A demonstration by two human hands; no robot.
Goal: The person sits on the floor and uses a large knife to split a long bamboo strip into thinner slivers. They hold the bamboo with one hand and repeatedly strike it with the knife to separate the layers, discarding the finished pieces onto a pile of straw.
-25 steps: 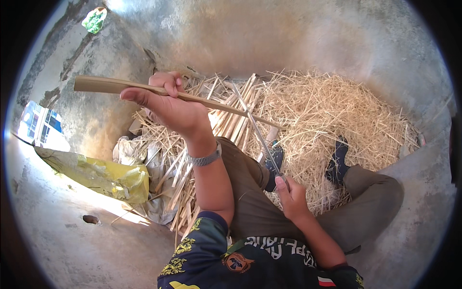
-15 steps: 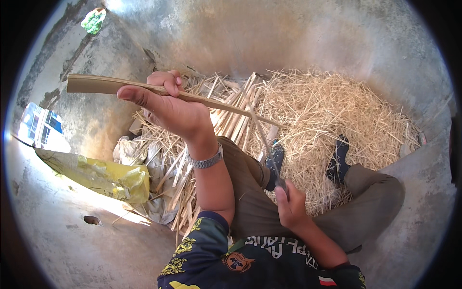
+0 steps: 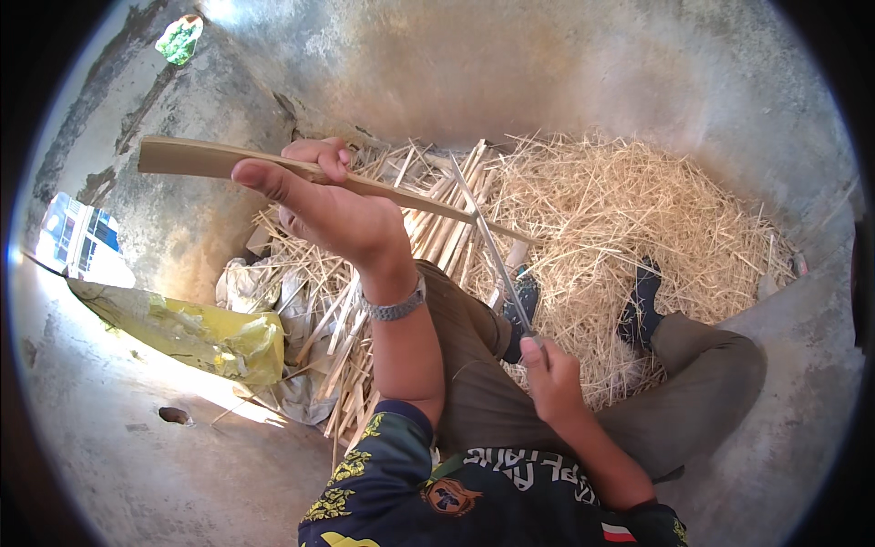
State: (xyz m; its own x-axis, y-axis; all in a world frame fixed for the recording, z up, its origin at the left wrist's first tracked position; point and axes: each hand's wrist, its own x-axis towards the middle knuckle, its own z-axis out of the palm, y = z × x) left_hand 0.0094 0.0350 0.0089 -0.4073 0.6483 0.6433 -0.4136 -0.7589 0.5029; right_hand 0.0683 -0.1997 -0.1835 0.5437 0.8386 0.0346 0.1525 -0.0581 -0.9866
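Observation:
A long, flat bamboo strip [image 3: 196, 157] rests slantwise across my left hand [image 3: 333, 205], which is raised at the centre left. My left fingers curl over the strip while the thumb lies stretched along it. In my right hand [image 3: 554, 381], lower and to the right, is a long, narrow knife [image 3: 499, 260]; its handle is mostly hidden in my fist. The blade points up and to the left. It crosses the strip near its thin right end, and whether the two touch I cannot tell.
Heaped pale shavings [image 3: 629, 191] cover the floor around my feet. Several split bamboo sticks [image 3: 447, 228] lie beneath my left arm. A torn yellow sack [image 3: 228, 342] hangs at the left, next to an opening in the concrete wall [image 3: 547, 73].
The knife blade, blurred before, now shows sharply and leans farther to the left. The bamboo strip and my left hand have shifted slightly right.

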